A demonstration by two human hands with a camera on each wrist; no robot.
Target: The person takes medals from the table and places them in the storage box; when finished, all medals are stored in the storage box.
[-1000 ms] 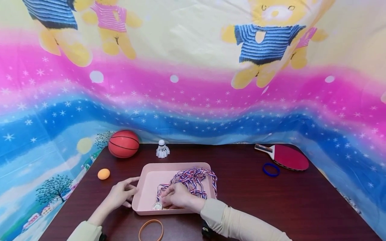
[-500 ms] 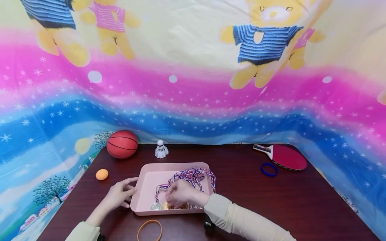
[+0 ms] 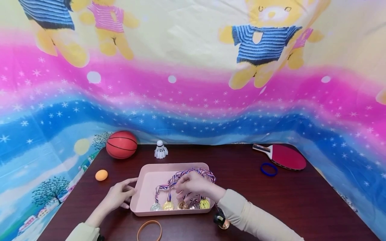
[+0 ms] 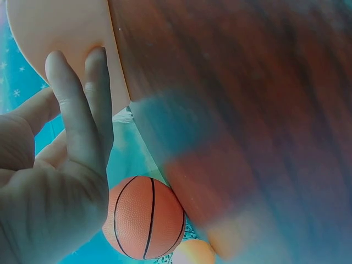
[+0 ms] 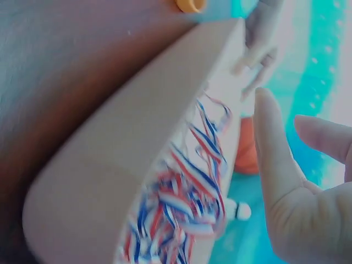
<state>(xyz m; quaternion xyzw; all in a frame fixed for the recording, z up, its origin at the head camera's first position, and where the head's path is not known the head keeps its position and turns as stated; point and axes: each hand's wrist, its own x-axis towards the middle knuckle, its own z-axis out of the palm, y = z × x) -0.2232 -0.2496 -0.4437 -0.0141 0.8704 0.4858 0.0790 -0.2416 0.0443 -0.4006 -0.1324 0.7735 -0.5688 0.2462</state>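
A pink tray (image 3: pixel 137 204) holds a tangle of red, white and blue ribbons (image 5: pixel 181 203). Along its near wall lie several medals: a silver one (image 3: pixel 155 207) at left, a gold one (image 3: pixel 168 206), a bronze one (image 3: pixel 182 205), a darker one (image 3: pixel 194 205) and a yellow-gold one (image 3: pixel 204 204) at right. My left hand (image 3: pixel 120 193) touches the tray's left side with nearly straight fingers. Above the ribbons hovers my right hand (image 3: pixel 193 185), thumb and finger apart in the right wrist view, with nothing visible between them. It covers part of the ribbons.
Another bronze medal (image 3: pixel 224 224) lies on the table beneath my right wrist. In front of the tray is an orange ring (image 3: pixel 149 222). Behind stand a basketball (image 3: pixel 121 145), an orange ball (image 3: pixel 101 175) and a shuttlecock (image 3: pixel 161 150). At right lie a blue ring (image 3: pixel 269 169) and a paddle (image 3: pixel 289 157).
My right hand has risen from the tray's near wall and shifted right, uncovering the row of medals. My left hand has stayed at the tray's left side.
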